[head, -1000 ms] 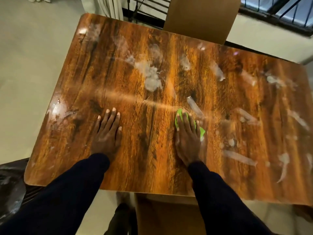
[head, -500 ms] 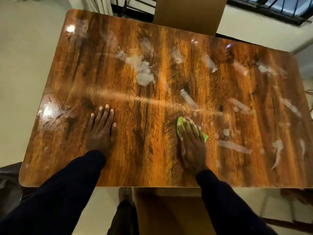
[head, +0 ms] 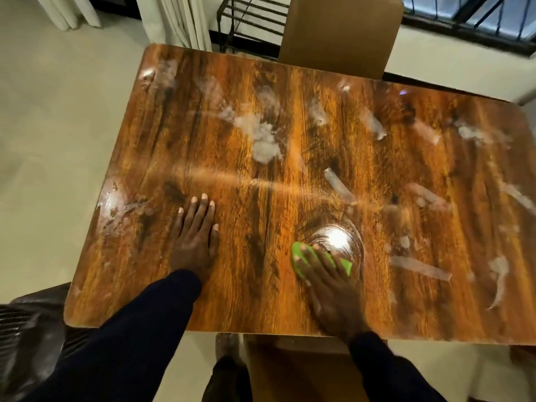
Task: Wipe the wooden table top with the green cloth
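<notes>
Green cloth [head: 298, 258] lies flat on the wooden table top [head: 249, 285], close to the near edge and right of centre. It is mostly hidden under the right hand [head: 329, 288]; only its left end and one right corner stick out. The right hand is palm-down on the cloth w/ fingers straight and slightly spread, pressing it to the wood, not curled round it. The hand looks motion-blurred.

The left hand [head: 194, 239] is flat on bare wood, well apart from the cloth to the left. Its palm is down, fingers straight and close together, thumb out to the side, nothing in it. Both arms, in dark sleeves [head: 139, 338], come in from the bottom of the view.

Just beyond the right fingertips a bright glare spot [head: 336, 236] sits inside a ring of curved streaks. White smears [head: 265, 140] are scattered over the far half and right side, thickest approx mid-back, w/ long streaks at right.

A brown chair back [head: 339, 33] stands at the far edge. A pale curtain [head: 179, 21] and a black metal rack [head: 249, 21] are behind the table.
</notes>
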